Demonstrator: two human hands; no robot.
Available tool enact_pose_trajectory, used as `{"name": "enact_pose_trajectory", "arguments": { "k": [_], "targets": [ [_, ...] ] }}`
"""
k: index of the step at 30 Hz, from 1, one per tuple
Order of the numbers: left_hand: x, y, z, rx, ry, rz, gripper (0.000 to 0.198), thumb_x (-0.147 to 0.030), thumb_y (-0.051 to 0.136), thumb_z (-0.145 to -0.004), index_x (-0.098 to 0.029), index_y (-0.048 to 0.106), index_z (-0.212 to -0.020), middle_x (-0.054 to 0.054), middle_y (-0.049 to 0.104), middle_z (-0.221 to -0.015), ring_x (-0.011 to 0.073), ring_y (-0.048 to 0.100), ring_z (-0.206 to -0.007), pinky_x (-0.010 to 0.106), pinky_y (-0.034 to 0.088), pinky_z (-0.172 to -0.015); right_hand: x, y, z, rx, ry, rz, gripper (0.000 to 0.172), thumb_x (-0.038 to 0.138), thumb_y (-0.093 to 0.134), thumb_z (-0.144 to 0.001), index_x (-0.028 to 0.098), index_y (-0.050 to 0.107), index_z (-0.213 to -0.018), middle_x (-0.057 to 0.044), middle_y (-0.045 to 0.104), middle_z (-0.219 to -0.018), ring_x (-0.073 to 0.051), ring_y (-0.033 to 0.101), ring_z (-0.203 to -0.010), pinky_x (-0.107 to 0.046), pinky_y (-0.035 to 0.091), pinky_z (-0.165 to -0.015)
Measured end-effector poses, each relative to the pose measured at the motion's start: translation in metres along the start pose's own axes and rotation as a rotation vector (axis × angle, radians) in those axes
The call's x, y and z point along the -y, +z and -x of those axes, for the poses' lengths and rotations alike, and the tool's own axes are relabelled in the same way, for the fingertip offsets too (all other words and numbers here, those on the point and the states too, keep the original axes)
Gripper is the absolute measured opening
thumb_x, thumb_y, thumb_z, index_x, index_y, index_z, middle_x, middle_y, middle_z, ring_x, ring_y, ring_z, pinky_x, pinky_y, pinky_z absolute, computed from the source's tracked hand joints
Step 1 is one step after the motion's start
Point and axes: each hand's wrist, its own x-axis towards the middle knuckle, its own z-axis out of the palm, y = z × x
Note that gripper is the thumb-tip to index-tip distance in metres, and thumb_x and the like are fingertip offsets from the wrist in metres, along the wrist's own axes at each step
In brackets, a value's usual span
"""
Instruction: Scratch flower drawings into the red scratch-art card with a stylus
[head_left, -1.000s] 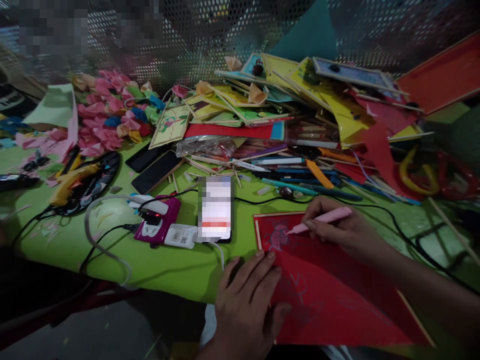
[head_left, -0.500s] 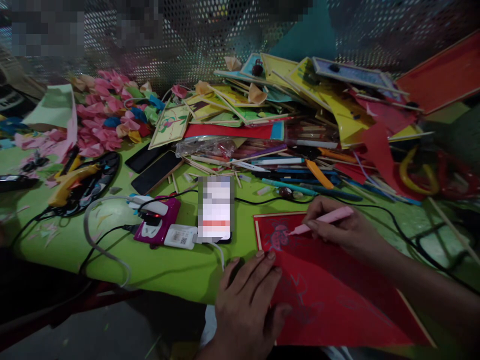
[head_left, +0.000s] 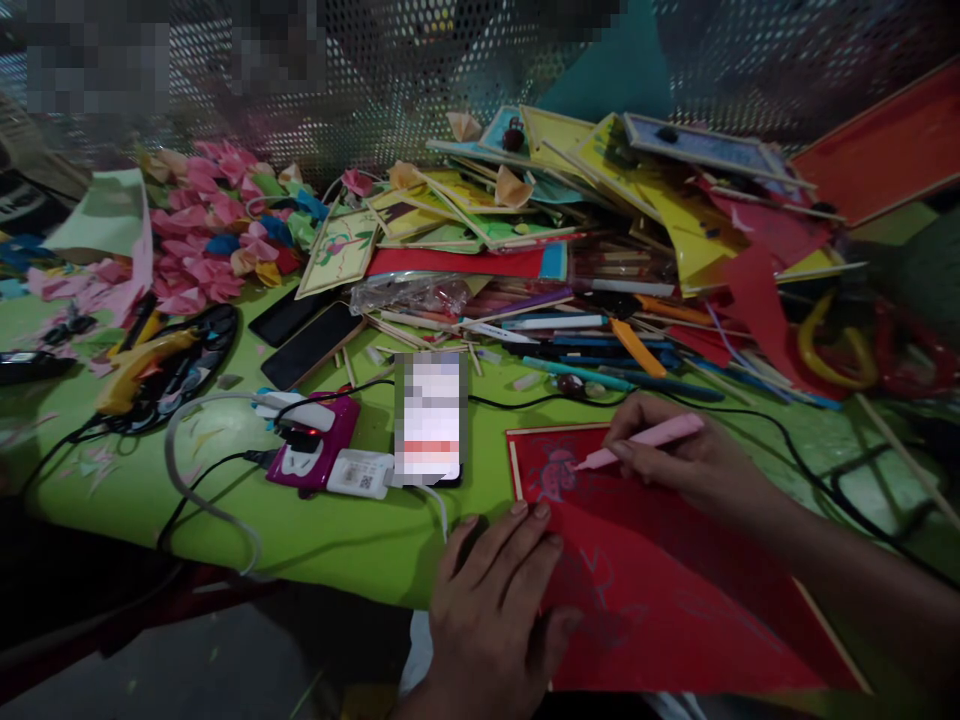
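Note:
My right hand (head_left: 667,450) grips a pink marker (head_left: 652,440), its tip down at a ladybug drawing (head_left: 558,472) coloured partly pink. The drawing is near the upper left corner of a red sheet (head_left: 675,640) with thin wooden strips along its edges. Fainter pencil-like outlines, one like a flower, lie lower on the sheet. With fingers stretched out, my left hand (head_left: 499,590) rests flat on the sheet's left edge. A phone with a lit screen (head_left: 431,420) lies just beyond my left hand.
A purple power strip (head_left: 337,430) with plugs and cables sits left of the phone. Farther left is a yellow glue gun (head_left: 142,370). Two dark phones (head_left: 315,345), pens and sticks lie behind. Framed coloured cards (head_left: 555,150) and pink paper flowers (head_left: 210,220) pile up at the back.

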Motion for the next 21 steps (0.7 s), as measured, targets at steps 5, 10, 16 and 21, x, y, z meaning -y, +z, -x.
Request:
{"name": "enact_pose_trajectory", "arguments": {
  "k": [5,10,16,21],
  "targets": [
    [-0.0002,0.0005,0.0009,0.011,0.000,-0.002,0.033,-0.040,0.051,-0.104,-0.020,0.071,-0.121,0.004,0.074,-0.133,0.0157,0.066,-0.129,0.031,0.033,-0.119,0.0027,0.0003,0.0000,0.008,0.044,0.016,0.024,0.042,0.071,-0.089,0.021,0.068,-0.078,0.001,0.063,-0.062,-0.014,0.050,-0.052,-0.027,0.034,-0.048],
    [-0.0006,0.0006,0.0015,0.009,-0.006,0.003,0.034,-0.039,0.050,-0.104,-0.019,0.071,-0.121,0.005,0.073,-0.135,0.0158,0.064,-0.132,0.032,0.032,-0.120,0.0063,0.0019,-0.0003,0.018,0.032,0.023,0.025,0.043,0.072,-0.087,0.021,0.068,-0.076,0.001,0.063,-0.060,-0.013,0.049,-0.051,-0.027,0.034,-0.047],
    [-0.0004,-0.0001,0.0011,0.013,-0.006,0.008,0.033,-0.038,0.051,-0.104,-0.019,0.072,-0.120,0.006,0.073,-0.134,0.0157,0.063,-0.132,0.031,0.033,-0.119,0.0053,0.0019,-0.0001,0.018,0.045,0.030,0.026,0.044,0.071,-0.087,0.021,0.069,-0.077,0.001,0.064,-0.061,-0.013,0.050,-0.052,-0.026,0.034,-0.047],
    [-0.0004,0.0001,0.0016,0.013,0.001,-0.001,0.032,-0.038,0.052,-0.104,-0.020,0.071,-0.121,0.005,0.073,-0.135,0.0163,0.064,-0.131,0.033,0.035,-0.118,0.0049,0.0023,-0.0009,0.004,0.036,0.038,0.023,0.040,0.072,-0.085,0.021,0.067,-0.074,0.002,0.062,-0.059,-0.013,0.050,-0.051,-0.025,0.034,-0.047]
  ]
}}
